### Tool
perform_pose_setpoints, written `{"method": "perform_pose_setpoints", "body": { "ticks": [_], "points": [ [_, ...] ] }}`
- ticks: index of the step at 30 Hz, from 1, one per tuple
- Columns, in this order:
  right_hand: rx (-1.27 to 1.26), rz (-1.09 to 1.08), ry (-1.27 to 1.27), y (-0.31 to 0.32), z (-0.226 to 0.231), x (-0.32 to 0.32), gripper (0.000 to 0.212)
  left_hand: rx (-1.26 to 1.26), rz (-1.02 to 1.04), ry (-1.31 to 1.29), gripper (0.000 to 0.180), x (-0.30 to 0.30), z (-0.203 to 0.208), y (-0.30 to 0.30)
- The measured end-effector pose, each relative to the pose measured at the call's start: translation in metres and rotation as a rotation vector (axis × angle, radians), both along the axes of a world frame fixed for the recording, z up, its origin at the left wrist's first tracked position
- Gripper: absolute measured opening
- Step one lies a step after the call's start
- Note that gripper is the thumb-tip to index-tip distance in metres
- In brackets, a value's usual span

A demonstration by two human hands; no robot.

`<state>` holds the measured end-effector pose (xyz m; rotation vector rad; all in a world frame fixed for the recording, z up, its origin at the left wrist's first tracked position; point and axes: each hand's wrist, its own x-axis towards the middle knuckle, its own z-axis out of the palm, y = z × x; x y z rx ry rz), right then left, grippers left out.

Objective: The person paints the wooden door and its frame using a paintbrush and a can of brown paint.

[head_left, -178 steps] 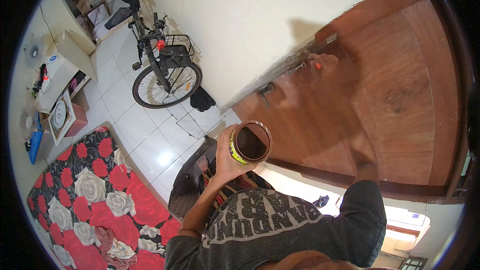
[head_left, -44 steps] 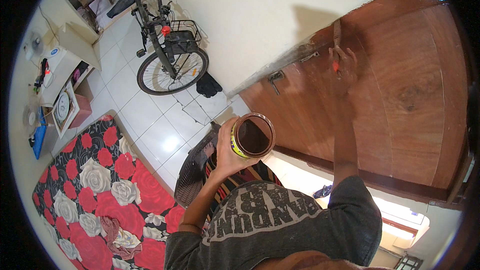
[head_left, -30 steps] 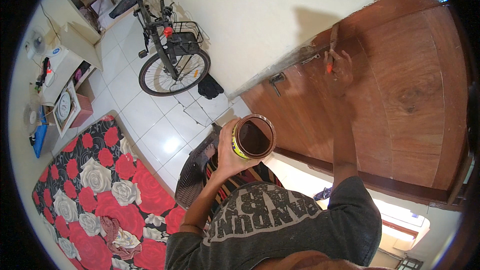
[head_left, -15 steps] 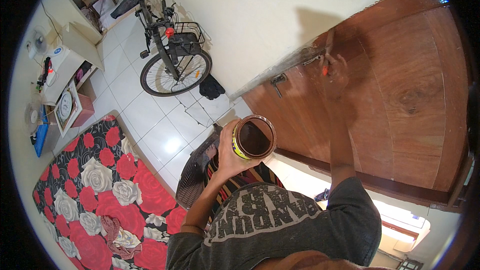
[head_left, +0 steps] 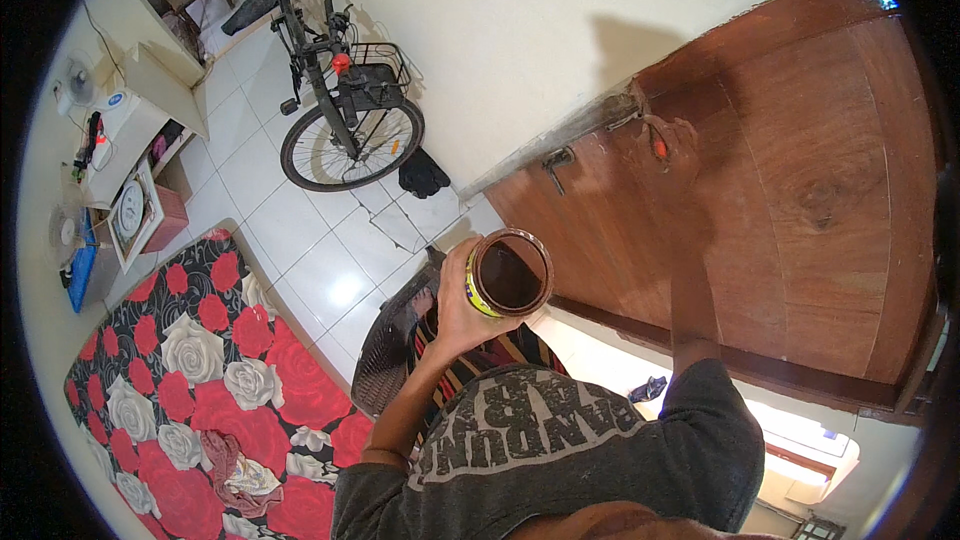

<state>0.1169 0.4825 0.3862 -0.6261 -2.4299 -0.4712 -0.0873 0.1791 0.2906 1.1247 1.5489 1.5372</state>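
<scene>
My left hand [head_left: 456, 305] is wrapped round an open can [head_left: 482, 294] with a yellow label and a brown-smeared rim; dark brown paint shows inside. Up by the edge of the brown wooden door [head_left: 820, 280], my right hand [head_left: 682, 143] is closed on a paintbrush whose orange-red handle [head_left: 660, 148] shows between the fingers. The brush's bristles are hard to make out against the wood. Close to that hand is a metal bolt [head_left: 626, 120], and a door handle [head_left: 557, 168] sits farther left along the same edge.
A bicycle [head_left: 345, 110] leans near the wall, with a black cloth [head_left: 424, 175] beside its wheel. A dark woven chair [head_left: 385, 365] stands by my legs. On the left lie a rose-patterned mattress [head_left: 200, 380] and a white cabinet [head_left: 130, 120] with fans.
My right hand has moved slightly down and right with the paintbrush, away from the door's upper edge. The left hand and the can have stayed in place.
</scene>
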Motion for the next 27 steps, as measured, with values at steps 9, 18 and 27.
{"method": "perform_pose_setpoints", "body": {
  "ticks": [9,18,27],
  "points": [
    [0.088,-0.127,0.072,0.010,0.042,-0.012,0.020,0.023,-0.008,0.015,0.105,0.000,0.002,0.002],
    [0.030,-0.183,0.147,0.018,0.064,-0.008,0.019,0.034,-0.010,0.023,0.105,-0.001,0.003,-0.003],
    [-0.065,-0.127,0.133,0.007,0.068,-0.015,0.017,0.054,0.016,0.000,0.105,-0.001,-0.001,-0.006]
  ]
}}
